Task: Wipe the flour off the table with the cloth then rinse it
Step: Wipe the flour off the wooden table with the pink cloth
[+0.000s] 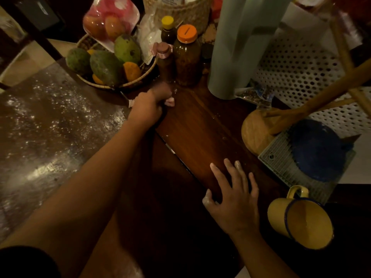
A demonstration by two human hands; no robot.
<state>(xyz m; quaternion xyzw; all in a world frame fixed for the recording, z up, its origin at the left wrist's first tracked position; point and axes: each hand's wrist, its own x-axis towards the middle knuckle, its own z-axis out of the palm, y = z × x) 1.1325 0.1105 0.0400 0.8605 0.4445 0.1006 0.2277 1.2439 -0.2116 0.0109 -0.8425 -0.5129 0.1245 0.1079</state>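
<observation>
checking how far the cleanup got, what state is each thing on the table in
dark wooden table: flour-dusted on the left, bare at centre
left grip: curled round the small pink cloth
small pink cloth: bunched, mostly hidden in that grip
right grip: fingers spread, flat on that table
orange-lidded glass jar: upright, closed
yellow enamel mug: upright, looks empty
blue bowl: upside down on a grey rack

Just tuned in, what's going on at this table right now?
The person's left hand grips a pinkish cloth and presses it on the dark wooden table, just in front of the jars and beside the fruit basket. The right hand lies flat on the table, fingers spread, near the yellow mug. Flour covers the surface on the left, so wiping is not done.
</observation>
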